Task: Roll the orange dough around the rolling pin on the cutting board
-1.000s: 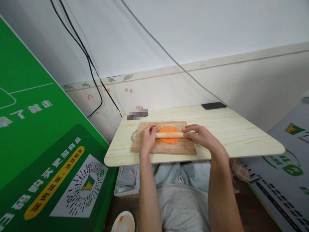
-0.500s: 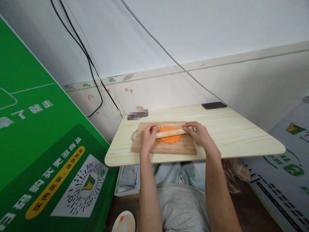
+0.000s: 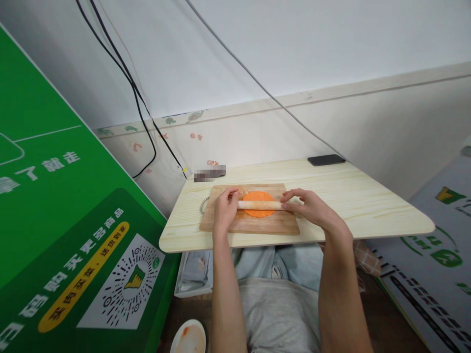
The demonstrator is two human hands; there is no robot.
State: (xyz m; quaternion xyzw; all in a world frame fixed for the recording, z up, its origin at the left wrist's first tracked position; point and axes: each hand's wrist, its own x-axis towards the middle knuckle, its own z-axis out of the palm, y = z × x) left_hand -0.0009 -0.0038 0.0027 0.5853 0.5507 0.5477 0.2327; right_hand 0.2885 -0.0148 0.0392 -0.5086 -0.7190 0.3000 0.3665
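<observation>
A pale wooden rolling pin lies across a flat, round sheet of orange dough. Under the dough is a wooden cutting board, with a metal handle at its left end. My left hand is closed on the pin's left end. At the other end, the thumb and fingers of my right hand pinch the pin. Some crumbs or flour show on the board beside the dough.
The light wood table has a black phone at the back right and a blurred dark object at the back left. A stained white plate sits low at left. Green panel stands left; cables hang along the wall.
The right end of the rolling pin has swung toward me, so the pin lies nearly level across the dough. My right hand has moved right and slightly nearer; my left hand has barely moved.
</observation>
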